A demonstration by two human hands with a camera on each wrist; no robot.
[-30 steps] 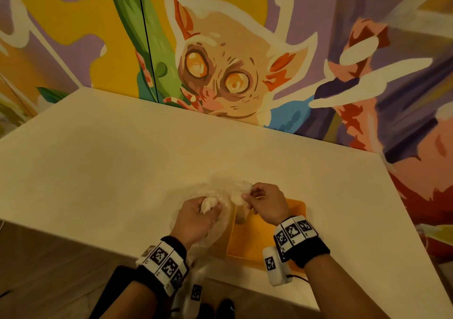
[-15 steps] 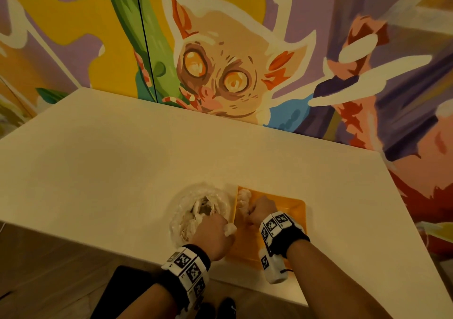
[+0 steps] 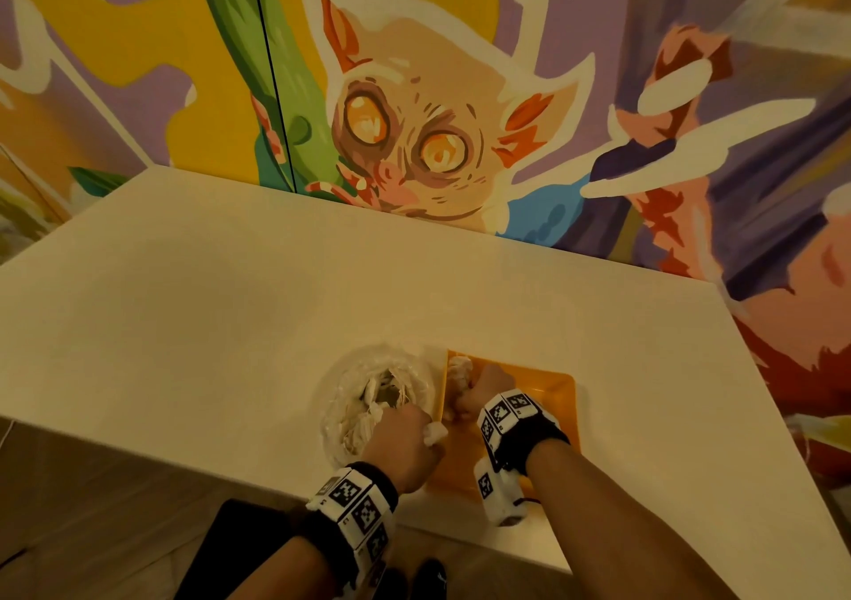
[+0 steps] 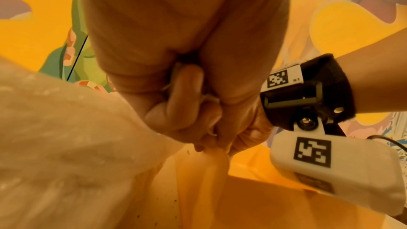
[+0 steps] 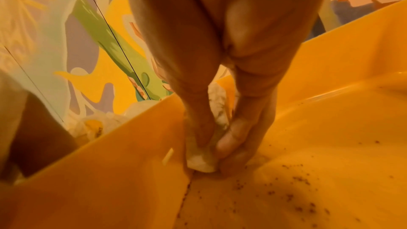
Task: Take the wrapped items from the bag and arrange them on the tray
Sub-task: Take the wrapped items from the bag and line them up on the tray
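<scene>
Head view, compared with a second ago, shows both hands come down from above the bag to the near left part of the shallow orange plastic tray [image 3: 559, 390], so this step has gone from lifting out to laying down. Nearest, by the tray's near left edge, the left hand [image 3: 405, 447] is a fist curled round a small white paper-wrapped item [image 3: 435, 433], whose end pokes out on the tray side; it has not yet let go. Just beyond, the right hand [image 3: 479, 390] pinches a second white wrapped item [image 5: 201, 160] between thumb and fingers [image 5: 233, 133], its lower end touching the tray floor against the left wall. Another wrapped piece [image 3: 459, 367] lies at the tray's far left corner. Left of the tray on the cream desk [image 3: 230, 304], the crumpled clear plastic bag [image 3: 350, 396] gapes open with more bundles inside, so I judge that much remains.
</scene>
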